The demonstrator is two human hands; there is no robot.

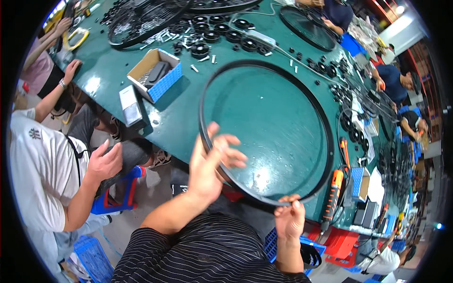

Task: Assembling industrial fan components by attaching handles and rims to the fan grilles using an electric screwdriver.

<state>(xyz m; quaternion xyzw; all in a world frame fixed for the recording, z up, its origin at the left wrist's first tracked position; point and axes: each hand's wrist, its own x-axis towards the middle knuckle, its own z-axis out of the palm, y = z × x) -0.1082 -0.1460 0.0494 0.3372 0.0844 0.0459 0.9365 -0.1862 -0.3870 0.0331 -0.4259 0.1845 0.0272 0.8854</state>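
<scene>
A bare black wheel rim [255, 62] is tilted over the green table, its near edge close to my body. My right hand [290, 219] grips the near edge of the rim between thumb and fingers. At the rim's near left side is my left hand [210, 162], its fingers spread and slightly blurred. The rim passes by this palm, but whether the hand touches it I cannot tell. No spokes or hub are in this rim.
An orange-black power screwdriver [332, 195] stands right of the rim. Left are a blue-white box [163, 78] and a dark box with a pale lid [132, 106]. Black hubs [200, 49] and spoked wheels [306, 28] lie farther back. A person [52, 174] sits close on my left.
</scene>
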